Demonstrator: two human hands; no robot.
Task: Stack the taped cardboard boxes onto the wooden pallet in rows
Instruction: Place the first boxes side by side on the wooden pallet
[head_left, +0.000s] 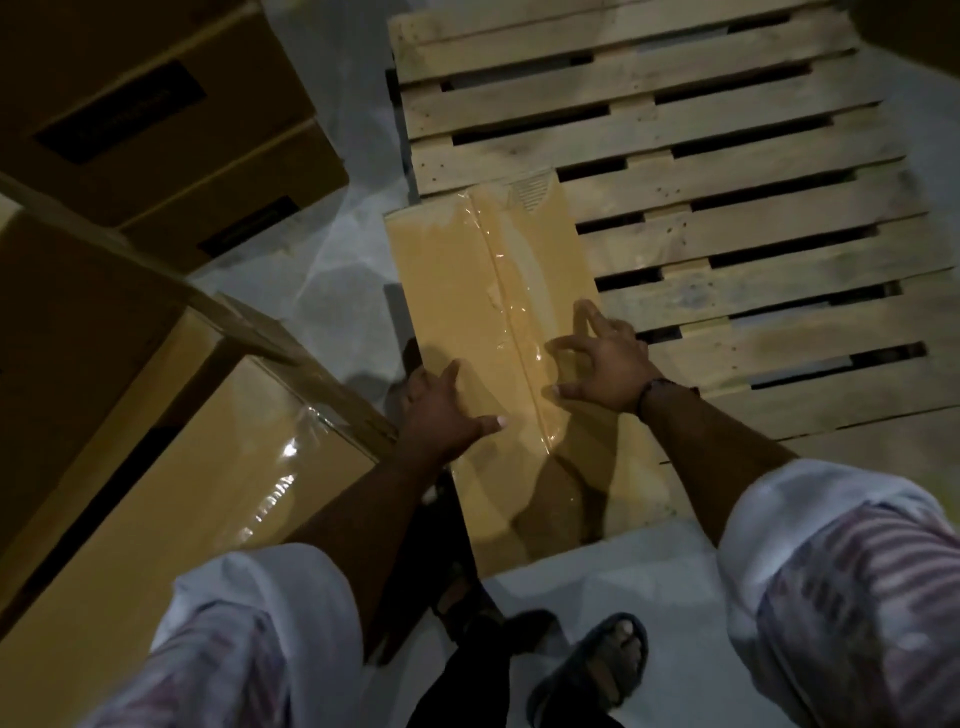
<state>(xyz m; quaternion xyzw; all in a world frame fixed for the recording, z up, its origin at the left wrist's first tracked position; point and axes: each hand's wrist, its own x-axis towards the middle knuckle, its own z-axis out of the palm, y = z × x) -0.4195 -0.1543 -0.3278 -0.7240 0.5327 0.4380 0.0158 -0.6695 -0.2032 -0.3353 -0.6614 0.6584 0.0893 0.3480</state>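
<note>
A long taped cardboard box (457, 291) lies along the left edge of the wooden pallet (727, 218), clear tape running down its top seam. My left hand (441, 410) rests over the box's left edge near its middle, thumb on top, fingers reaching down the side. My right hand (602, 358) hovers at the box's right half with fingers spread and loosely bent, holding nothing; whether the fingertips touch the top is unclear. The rest of the pallet's slats are bare.
More taped boxes (197, 467) stand close at my left, with a darker stack (156, 114) behind them at upper left. Pale floor (613, 587) lies between boxes and pallet. My sandalled foot (592, 670) stands just below the box's near end.
</note>
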